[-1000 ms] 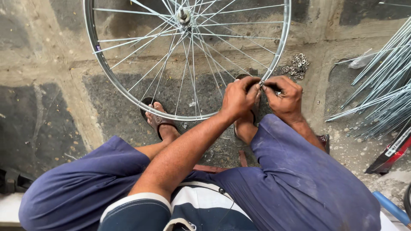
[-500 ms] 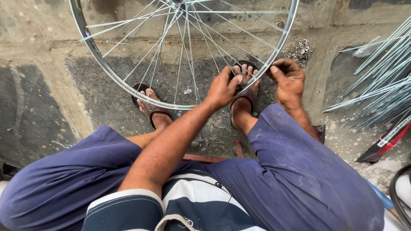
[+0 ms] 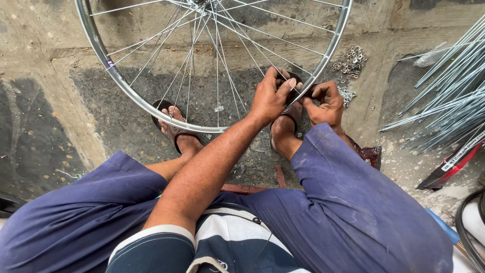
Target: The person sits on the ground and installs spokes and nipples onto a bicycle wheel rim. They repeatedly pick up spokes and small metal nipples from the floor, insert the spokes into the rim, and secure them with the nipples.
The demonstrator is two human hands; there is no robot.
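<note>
A: Where does the bicycle wheel rim [image 3: 108, 68] stand, and how do the hands meet it?

B: The rim stands upright on the concrete floor [image 3: 45, 101], just ahead of the person's sandalled feet. The left hand [image 3: 270, 96] is closed over the rim's lower right arc, fingers pinching at a spoke [image 3: 242, 43]. The right hand [image 3: 323, 103] is curled shut against the rim's outer edge; what it grips is hidden.

A: What lies nearby?

B: A heap of small washers [image 3: 349, 60] lies beyond the rim; a bundle of loose spokes [image 3: 449, 106] lies at right.

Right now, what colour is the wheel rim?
Shiny silver metal rim, seen best in the head view.
</note>
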